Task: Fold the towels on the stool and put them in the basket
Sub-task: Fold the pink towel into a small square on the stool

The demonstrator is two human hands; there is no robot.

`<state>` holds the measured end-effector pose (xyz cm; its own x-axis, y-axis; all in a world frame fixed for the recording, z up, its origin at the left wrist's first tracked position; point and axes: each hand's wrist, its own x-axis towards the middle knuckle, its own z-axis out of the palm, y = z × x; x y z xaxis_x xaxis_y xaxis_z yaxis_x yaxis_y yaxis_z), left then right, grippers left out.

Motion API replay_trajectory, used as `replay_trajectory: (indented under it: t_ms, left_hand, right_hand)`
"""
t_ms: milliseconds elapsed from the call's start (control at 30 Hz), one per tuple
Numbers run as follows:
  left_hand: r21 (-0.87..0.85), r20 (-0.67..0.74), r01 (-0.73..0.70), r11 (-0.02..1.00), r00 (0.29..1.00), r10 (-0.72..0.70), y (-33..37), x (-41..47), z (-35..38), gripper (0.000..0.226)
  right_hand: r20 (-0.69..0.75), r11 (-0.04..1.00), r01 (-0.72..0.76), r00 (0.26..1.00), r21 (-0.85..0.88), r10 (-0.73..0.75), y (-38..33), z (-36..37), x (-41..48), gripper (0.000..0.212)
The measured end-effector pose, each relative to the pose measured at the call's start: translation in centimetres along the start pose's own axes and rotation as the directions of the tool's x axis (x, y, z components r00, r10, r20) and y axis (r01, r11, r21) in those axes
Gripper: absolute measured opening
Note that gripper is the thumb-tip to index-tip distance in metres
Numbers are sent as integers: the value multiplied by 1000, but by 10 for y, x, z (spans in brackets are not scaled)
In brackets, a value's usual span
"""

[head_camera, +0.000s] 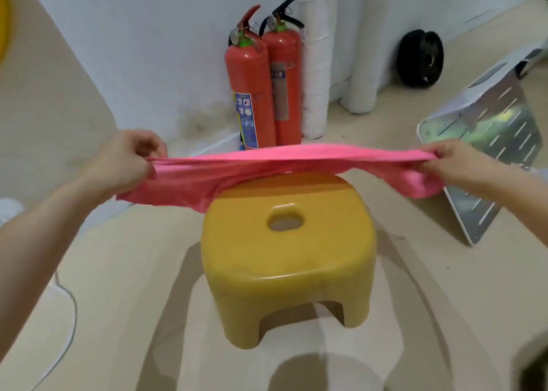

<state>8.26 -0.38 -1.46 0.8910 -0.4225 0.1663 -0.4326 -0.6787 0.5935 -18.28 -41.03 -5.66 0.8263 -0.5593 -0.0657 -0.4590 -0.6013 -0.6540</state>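
Note:
A pink towel (267, 162) is stretched out flat in the air above the far edge of a yellow plastic stool (289, 260). My left hand (124, 162) pinches the towel's left end and my right hand (456, 162) pinches its right end, with loose cloth drooping below each hand. The stool stands on the beige floor in the middle of the view, its seat bare, with an oval hole in the top. No basket is in view.
Two red fire extinguishers (261, 82) stand against the white wall behind the stool, beside white wrapped pipes (315, 64). A slotted metal panel (489, 141) leans at the right, a black round object (421, 59) behind it. A white cable (69, 310) runs along the floor at the left.

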Motion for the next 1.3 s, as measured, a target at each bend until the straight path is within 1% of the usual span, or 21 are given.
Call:
replay_trajectory:
  t_ms: [33,67,100,133,200,267,333,367,433,467,533,600,667,733,800,867,900,1000,1100,1200,1300]
  left_hand:
    - [110,198,-8,994,980,-14,-11,-10,7,48]
    - [199,374,-19,980,926,-58,-20,-20,14,44]
    - [268,515,-33,963,850,-114,-29,-28,19,38]
    - [311,619,-57,949,770,-157,-37,-35,22,31]
    - [293,689,-54,955,704,-172,-42,-40,22,24]
    - [81,669,93,992,733,-123,-33,-36,16,36]
    - [-208,643,270,940,762,-77,-11,-31,13,50]
    - [-331,638,313,890,769,-33,4,-31,13,49]
    - [-512,618,347,786,784,57,38,-34,16,35]
    - [-575,609,353,738,787,98,55,-36,18,25]
    - [-665,595,377,644,790,151,84,-41,23,19]
    - [-766,528,368,527,828,190,112,-46,27,23]
    - [-862,441,337,380,867,232,136,-51,30,21]
    - [-901,403,316,298,862,306,153,-55,32,19]
    - [-898,415,294,328,814,407,160,-57,32,32]
    - [-897,406,225,381,758,510,165,-61,30,48]
    - [-895,383,159,416,752,537,168,-62,29,53]
    - [-769,216,-196,609,817,535,176,-68,27,48]
    - [-606,40,-385,696,859,511,178,-72,26,38]
    - [-370,-51,-570,734,801,597,178,-74,27,20]
    - [-219,-63,-649,729,755,653,178,-72,23,10]
  right_hand:
    - [207,992,-68,974,-105,88,16,4,-8,18]
    - [340,976,-86,928,-200,152,29,7,-16,15]
    - [433,967,-98,880,-233,193,36,10,-23,13]
    - [489,970,-131,845,-204,217,38,12,-29,11]
    - [531,975,-169,818,-143,220,31,9,-33,7]
    - [518,980,-82,839,-183,167,16,2,-29,25]
    - [545,973,35,833,-226,97,-11,-1,-27,21]
    - [595,978,73,802,-197,60,-28,0,-29,17]
    - [671,997,73,741,-38,-29,-63,7,-38,13]
    - [677,996,65,731,56,-86,-80,11,-44,13]
    - [618,972,47,765,229,-183,-108,20,-52,11]
    - [528,901,-25,817,433,-231,-127,26,-57,15]
    - [450,766,-104,855,634,-257,-140,28,-61,22]
    - [385,609,-135,872,781,-301,-150,29,-63,27]
    - [315,474,-134,892,870,-325,-158,28,-63,38]
    - [251,415,-102,913,904,-322,-163,27,-63,49]
    - [224,395,-88,923,914,-314,-165,26,-65,47]
    - [171,334,-76,949,940,-265,-168,22,-67,37]
    - [116,352,-22,961,936,-249,-169,19,-70,24]
    - [39,412,79,962,908,-271,-173,19,-75,14]
    - [-41,456,180,954,872,-297,-175,21,-80,23]
